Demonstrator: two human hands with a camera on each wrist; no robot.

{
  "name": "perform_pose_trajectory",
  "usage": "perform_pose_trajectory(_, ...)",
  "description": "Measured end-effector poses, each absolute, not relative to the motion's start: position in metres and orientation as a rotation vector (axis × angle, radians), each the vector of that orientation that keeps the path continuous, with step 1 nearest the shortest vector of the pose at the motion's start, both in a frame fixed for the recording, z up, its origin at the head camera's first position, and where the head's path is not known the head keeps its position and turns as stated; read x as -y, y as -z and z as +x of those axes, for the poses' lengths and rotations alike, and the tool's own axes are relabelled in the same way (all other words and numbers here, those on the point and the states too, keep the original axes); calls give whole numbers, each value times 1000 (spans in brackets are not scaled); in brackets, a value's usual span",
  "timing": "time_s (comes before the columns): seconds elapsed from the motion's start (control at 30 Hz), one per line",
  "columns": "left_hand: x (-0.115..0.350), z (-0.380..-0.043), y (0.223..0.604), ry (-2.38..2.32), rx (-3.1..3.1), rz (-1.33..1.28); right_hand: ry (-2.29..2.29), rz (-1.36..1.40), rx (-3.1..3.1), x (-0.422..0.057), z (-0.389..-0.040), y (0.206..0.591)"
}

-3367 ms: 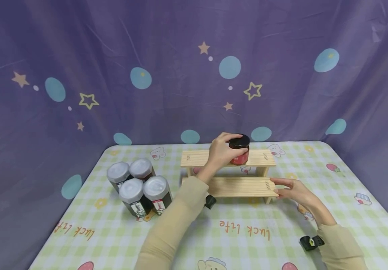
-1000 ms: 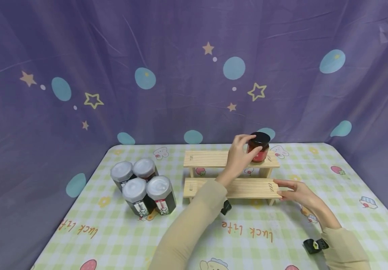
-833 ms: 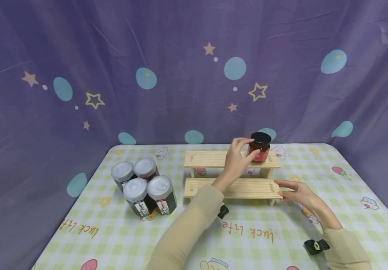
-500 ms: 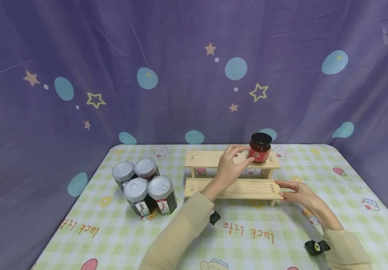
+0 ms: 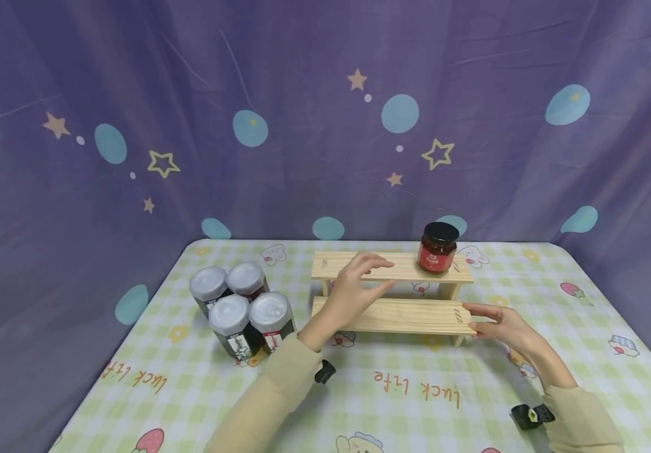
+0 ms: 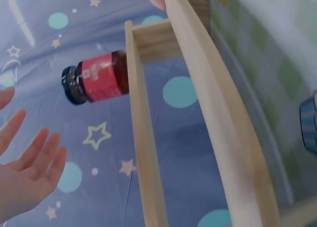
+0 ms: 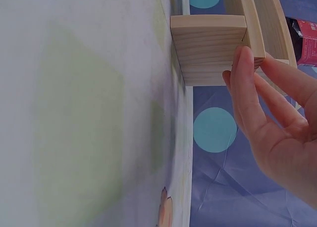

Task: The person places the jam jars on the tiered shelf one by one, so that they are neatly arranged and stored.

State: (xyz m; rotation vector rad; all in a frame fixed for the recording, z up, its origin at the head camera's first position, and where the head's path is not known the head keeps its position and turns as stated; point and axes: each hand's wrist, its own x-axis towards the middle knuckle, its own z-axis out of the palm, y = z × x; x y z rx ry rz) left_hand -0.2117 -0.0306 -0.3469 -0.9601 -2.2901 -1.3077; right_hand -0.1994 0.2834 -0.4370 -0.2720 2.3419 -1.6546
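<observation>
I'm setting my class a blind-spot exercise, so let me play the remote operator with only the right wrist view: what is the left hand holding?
Observer: Nothing; the head view shows the left hand apart from every jar.
Operator: The red-labelled jar is cut off at my frame's edge. What tops it?
Observer: A black lid.
Operator: Are any other jars out of my sight?
Observer: Yes, four grey-topped jars stand grouped on the tablecloth, left of the wooden rack.

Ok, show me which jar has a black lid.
The red-labelled jar on the upper shelf, right end; the other four jars, on the table, have pale tops.
</observation>
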Motion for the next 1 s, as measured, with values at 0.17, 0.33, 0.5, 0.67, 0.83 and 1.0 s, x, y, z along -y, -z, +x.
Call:
perform_pose_trajectory(0.17, 49, -206, 346, 1274, 2269, -966, 1663, -278, -2335, -284, -199, 436)
perform_pose_trajectory(0.33, 67, -201, 348, 1267, 2254, -947, 1671, -268, -2329, -283, -198, 435)
perform_pose_trajectory(0.5, 84, -197, 350, 1250, 2281, -929, 1670, -267, -2328, -283, -198, 436)
perform_pose_trajectory(0.67, 102, -191, 350, 1237, 2356, -906, 1672, -272, -2325, -284, -199, 437)
perform_pose_trajectory(0.83, 120, -187, 348, 1176, 2456, -865, 1678, -262, -2323, -284, -199, 436)
perform_pose_trajectory(1.0, 137, -185, 349, 1062, 2535, -771, 1685, -266, -2317, -283, -198, 436)
